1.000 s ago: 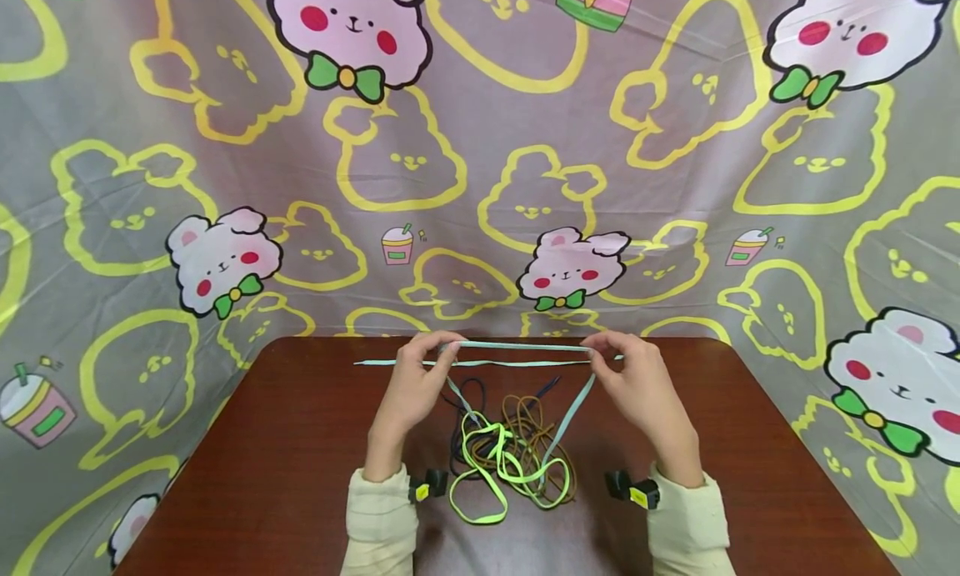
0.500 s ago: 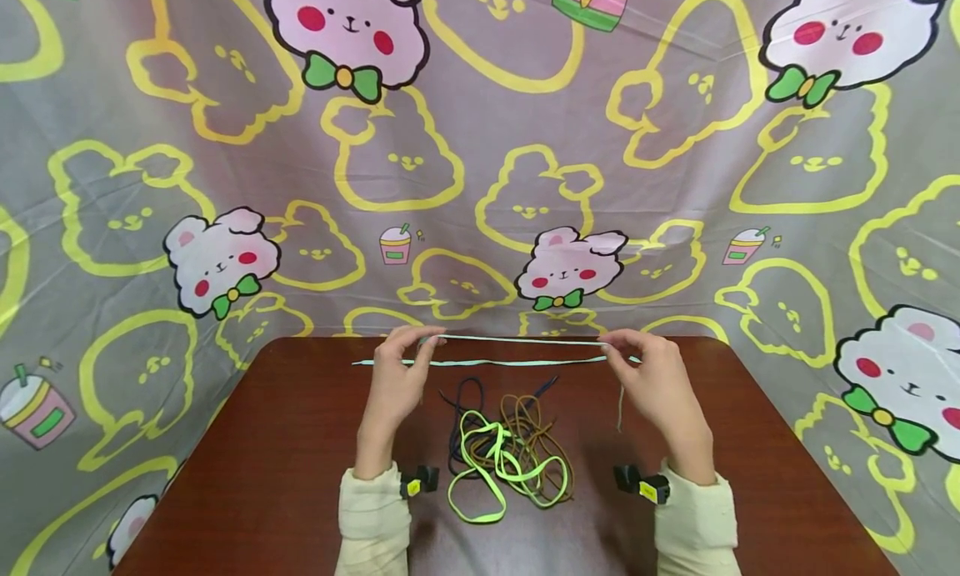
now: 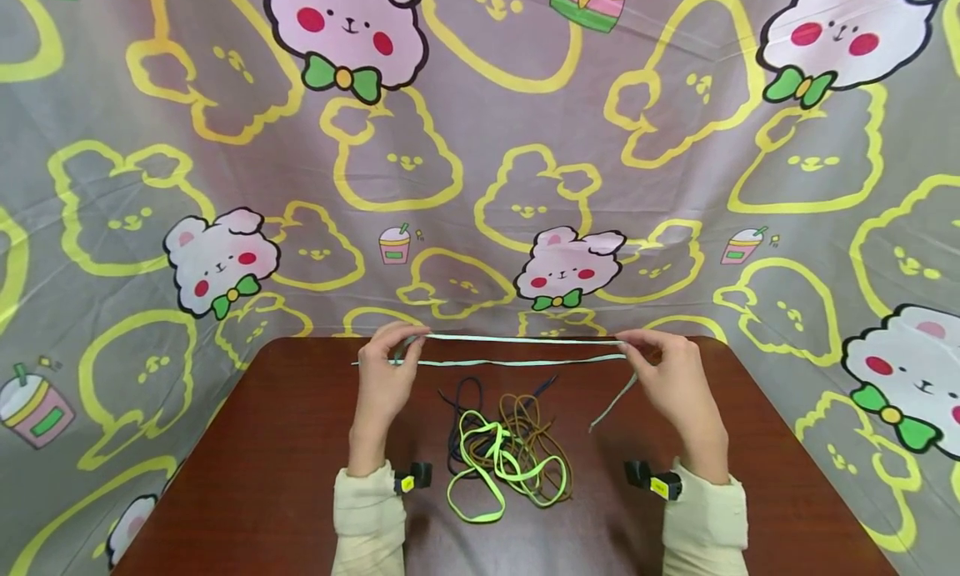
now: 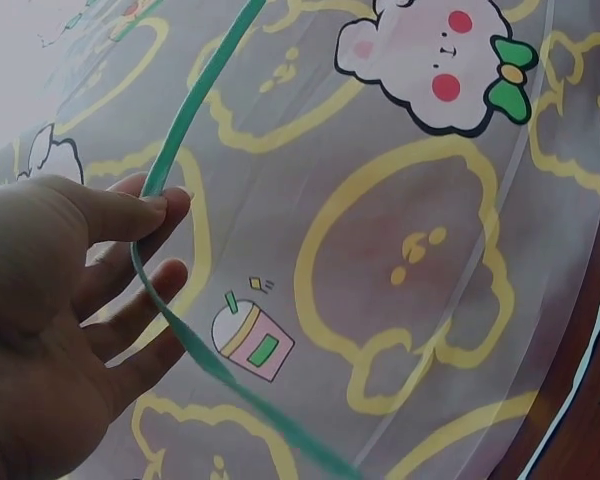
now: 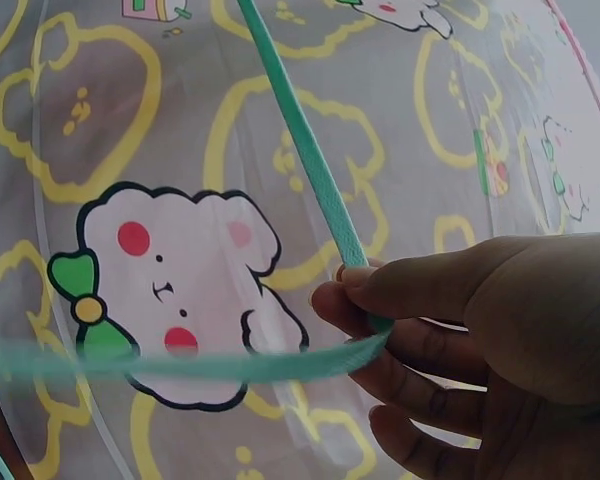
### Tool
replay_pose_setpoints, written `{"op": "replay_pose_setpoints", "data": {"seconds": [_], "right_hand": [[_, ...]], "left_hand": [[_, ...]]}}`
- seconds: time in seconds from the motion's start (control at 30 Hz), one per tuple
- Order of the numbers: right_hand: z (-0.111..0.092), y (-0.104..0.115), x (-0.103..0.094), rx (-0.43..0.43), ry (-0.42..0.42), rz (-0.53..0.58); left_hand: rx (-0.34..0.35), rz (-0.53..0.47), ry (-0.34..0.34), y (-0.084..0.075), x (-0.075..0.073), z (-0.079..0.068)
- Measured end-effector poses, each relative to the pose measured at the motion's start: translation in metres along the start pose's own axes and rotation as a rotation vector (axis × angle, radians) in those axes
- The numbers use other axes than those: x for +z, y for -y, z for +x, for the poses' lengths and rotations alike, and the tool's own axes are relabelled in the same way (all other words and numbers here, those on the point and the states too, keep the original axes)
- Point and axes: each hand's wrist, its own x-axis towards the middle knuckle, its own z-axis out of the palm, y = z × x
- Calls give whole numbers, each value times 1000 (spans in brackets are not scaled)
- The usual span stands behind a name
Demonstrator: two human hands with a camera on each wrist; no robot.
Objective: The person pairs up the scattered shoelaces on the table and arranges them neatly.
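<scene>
A mint-green shoelace is stretched nearly straight between my two hands, above the far part of the table. My left hand pinches it between thumb and forefinger; in the left wrist view the lace runs on past the fingers and trails down. The same pinch shows in my right hand, where the lace bends at the fingertips and a loose tail hangs. Another mint-green shoelace lies lengthwise on the table below the held one, its ends partly hidden by my hands.
Between my forearms lies a tangle of shoelaces: neon yellow, brown and dark navy. The brown wooden table ends at a patterned cloth hung behind it and at the sides.
My hands have moved apart, left hand leftward and right hand rightward, so the held span is longer. The lengths hanging over the tangle have drawn away from it; the lace on the table stays put.
</scene>
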Motion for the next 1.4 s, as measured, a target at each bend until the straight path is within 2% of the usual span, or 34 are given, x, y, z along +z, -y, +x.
{"op": "replay_pose_setpoints", "data": {"seconds": [0.1, 0.27, 0.4, 0.63, 0.87, 1.07, 1.4], "right_hand": [[-2, -2, -3, 15, 3, 5], [-3, -6, -4, 34, 25, -1], [-2, -11, -4, 25, -1, -6], [-2, -17, -8, 32, -41, -15], [-1, -20, -11, 42, -72, -9], [0, -24, -12, 50, -108, 11], [-2, -33, -13, 110, -95, -6]], "left_hand": [[13, 18, -26, 8, -2, -1], [35, 54, -70, 32, -5, -6], [34, 91, -76, 43, -7, -6], [52, 114, -99, 50, -10, -5], [-16, 139, -128, 53, -16, -6], [-37, 164, -169, 59, -18, -7], [-102, 144, -219, 67, -28, -12]]}}
